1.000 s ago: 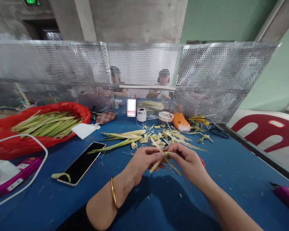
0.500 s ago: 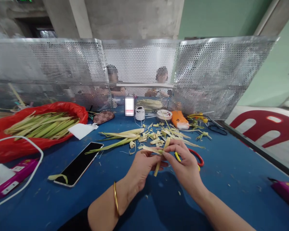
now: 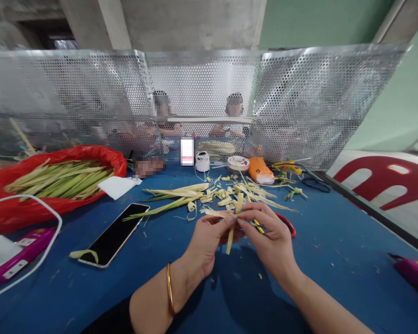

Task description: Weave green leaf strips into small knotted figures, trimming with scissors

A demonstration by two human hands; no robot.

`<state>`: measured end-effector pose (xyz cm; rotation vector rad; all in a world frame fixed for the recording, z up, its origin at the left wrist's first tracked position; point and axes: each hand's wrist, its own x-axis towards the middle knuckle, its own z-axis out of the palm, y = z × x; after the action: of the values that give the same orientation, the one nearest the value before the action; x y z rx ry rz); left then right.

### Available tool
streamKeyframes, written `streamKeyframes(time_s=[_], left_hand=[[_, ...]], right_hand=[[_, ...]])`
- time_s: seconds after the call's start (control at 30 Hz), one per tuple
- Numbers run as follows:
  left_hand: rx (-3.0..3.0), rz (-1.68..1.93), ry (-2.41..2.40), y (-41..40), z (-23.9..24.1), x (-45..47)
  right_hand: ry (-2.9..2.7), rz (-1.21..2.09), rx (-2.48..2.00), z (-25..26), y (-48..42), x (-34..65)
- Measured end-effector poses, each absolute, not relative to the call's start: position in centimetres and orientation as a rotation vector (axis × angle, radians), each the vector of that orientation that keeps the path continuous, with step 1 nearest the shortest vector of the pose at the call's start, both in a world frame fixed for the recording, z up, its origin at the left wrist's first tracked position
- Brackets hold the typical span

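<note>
Between my two hands, above the blue table, is a pale dried leaf strip [image 3: 230,240], upright and crossed by a second strip that points left. My left hand [image 3: 207,241] pinches the strips where they cross, thumb against fingers. Thumb and fingertips of my right hand [image 3: 270,236] close on the same crossing from the other side. The fingers hide how the strips are joined. Partly behind my right hand are scissors [image 3: 289,225] with red and yellow handles. Just beyond my fingers lie scattered leaf scraps [image 3: 226,197] and longer leaf strips [image 3: 177,195].
To the left are a red bag [image 3: 73,204] of green leaves, a black-screened phone [image 3: 113,236] and a purple power strip [image 3: 12,264] with a white cable. White thread [image 3: 202,162], tape [image 3: 238,163] and an orange packet [image 3: 260,170] stand before a perforated metal screen [image 3: 202,74]. People sit behind it.
The upright strip has turned slightly between my fingers, its lower end shifting right. Both hands stay pinched together at the crossing. The view has tilted a little.
</note>
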<state>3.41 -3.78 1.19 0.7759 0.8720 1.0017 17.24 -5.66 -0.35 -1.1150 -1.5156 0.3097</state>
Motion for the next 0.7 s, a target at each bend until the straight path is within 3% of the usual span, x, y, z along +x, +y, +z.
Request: streamKeyframes(time_s=[0.3,0.57,0.7], left_hand=[[0.769,1.025,0.911,-3.8,1.4,3.4],[0.669,1.084,0.89,-3.5,0.8,3.5],[0.611,1.049,0.868,-3.5,0.6,3.6]], right_hand=[[-1.475,0.405,-1.182,-0.1,-5.6,17.0],[-2.007,-0.393,-1.016,0.8,-6.1,17.2],[-2.113,-0.617,-0.946,0.6,-6.2,17.1]])
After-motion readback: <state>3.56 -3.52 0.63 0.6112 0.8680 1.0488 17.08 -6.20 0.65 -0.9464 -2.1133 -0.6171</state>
